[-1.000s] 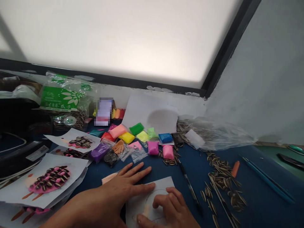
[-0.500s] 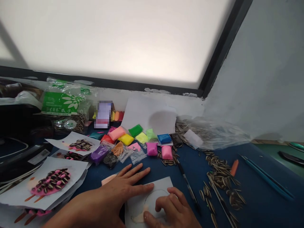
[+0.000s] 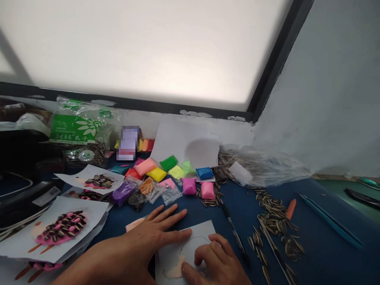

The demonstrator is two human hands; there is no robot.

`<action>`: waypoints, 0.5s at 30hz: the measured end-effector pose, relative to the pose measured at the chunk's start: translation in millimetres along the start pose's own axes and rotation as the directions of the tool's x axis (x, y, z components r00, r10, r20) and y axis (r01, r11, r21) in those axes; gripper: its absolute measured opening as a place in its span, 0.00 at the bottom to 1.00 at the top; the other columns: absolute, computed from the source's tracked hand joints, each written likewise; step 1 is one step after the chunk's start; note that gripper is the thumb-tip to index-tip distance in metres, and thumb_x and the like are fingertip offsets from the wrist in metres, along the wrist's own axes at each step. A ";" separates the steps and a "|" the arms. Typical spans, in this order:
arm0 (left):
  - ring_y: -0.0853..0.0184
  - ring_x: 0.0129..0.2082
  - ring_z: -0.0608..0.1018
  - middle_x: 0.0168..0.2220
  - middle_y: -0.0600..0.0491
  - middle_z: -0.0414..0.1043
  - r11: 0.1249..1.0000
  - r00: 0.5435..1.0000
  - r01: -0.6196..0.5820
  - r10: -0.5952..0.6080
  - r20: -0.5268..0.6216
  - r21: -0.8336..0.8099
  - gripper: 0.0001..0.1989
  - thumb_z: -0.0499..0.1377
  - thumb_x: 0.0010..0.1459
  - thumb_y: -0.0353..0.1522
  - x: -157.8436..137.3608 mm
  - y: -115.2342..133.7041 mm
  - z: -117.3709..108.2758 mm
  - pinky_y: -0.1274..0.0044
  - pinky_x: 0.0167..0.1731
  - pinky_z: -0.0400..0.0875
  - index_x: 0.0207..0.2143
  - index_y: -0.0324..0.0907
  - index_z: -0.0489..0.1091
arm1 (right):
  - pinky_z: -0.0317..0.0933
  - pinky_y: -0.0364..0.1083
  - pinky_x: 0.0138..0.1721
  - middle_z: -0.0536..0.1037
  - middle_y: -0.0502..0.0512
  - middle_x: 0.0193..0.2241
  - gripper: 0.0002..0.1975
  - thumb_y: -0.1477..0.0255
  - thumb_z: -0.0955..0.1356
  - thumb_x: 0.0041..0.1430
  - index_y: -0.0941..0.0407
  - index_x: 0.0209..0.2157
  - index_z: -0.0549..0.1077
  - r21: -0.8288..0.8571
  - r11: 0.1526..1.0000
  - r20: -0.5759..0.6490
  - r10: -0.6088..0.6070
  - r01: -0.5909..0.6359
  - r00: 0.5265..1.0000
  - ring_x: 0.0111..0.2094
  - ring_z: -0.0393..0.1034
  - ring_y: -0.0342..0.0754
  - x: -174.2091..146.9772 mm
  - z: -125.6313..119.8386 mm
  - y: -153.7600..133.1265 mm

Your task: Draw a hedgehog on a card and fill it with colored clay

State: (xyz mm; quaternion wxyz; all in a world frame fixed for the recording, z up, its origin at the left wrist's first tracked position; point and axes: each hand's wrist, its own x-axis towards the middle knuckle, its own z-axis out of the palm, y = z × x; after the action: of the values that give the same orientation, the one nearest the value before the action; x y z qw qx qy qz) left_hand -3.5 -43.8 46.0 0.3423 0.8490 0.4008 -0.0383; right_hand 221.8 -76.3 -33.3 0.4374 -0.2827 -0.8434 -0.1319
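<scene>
A small white sheet of paper point(image 3: 204, 228) with a curved pencil outline lies at the bottom middle. On its lower left is a flat patch of pale peach modelling clay point(image 3: 177, 269). My left hand point(image 3: 148, 243) is spread flat, its thumb on the sheet's upper left edge and its fingers over the blue table. Part of a peach clay packet point(image 3: 135, 224) shows behind it. My right hand point(image 3: 218, 259) rests on the sheet with fingers loosely curled and apart; its thumb presses the clay patch's right edge. The sheet's bottom is out of view.
Coloured clay packets point(image 3: 156, 174) lie beyond my hands. Finished sunflower-seed pictures point(image 3: 59, 231) are stacked at left. On the right are a pen point(image 3: 234, 227), loose sunflower seeds point(image 3: 273, 209), a metal tool point(image 3: 274, 247), an orange clay stick point(image 3: 291, 209) and blue tweezers point(image 3: 329, 219).
My right thumb has shifted very slightly right on the clay patch. The left hand stays in place, and the whole view has drifted a little.
</scene>
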 end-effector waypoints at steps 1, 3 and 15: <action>0.41 0.69 0.44 0.71 0.50 0.39 1.000 1.000 -0.012 0.012 -0.010 -0.002 0.52 0.74 0.39 0.46 -0.1 -0.7 0.5 0.45 0.64 0.40 0.66 0.56 0.57 | 0.61 0.48 0.48 0.69 0.45 0.20 0.20 0.71 0.57 0.74 0.51 0.31 0.75 0.008 1.000 -0.018 0.010 -0.009 1.000 0.21 0.63 0.43 -1.2 1.5 0.4; 0.41 0.69 0.45 0.71 0.50 0.39 0.999 0.998 -0.046 0.046 -0.038 -0.006 0.51 0.74 0.40 0.46 -0.3 -3.0 1.7 0.46 0.64 0.41 0.66 0.57 0.58 | 0.61 0.49 0.47 0.70 0.46 0.22 0.24 0.65 0.53 0.75 0.51 0.35 0.76 0.017 1.000 0.004 0.010 -0.010 1.000 0.22 0.64 0.44 -5.3 5.3 1.9; 0.42 0.70 0.43 0.71 0.48 0.37 0.999 1.000 0.004 -0.005 0.023 0.036 0.52 0.73 0.41 0.47 -0.4 5.5 -4.1 0.46 0.64 0.41 0.67 0.54 0.55 | 0.59 0.52 0.46 0.67 0.49 0.24 0.27 0.61 0.51 0.75 0.52 0.36 0.76 0.021 0.999 0.010 0.034 -0.035 0.999 0.25 0.61 0.46 -16.9 13.9 4.2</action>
State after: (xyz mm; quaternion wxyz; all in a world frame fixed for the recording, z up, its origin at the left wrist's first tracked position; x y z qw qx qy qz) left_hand -0.7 -44.0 52.2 0.3313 0.8537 0.3979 -0.0559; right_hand 222.8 -72.4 -55.3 0.4384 -0.2933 -0.8419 -0.1142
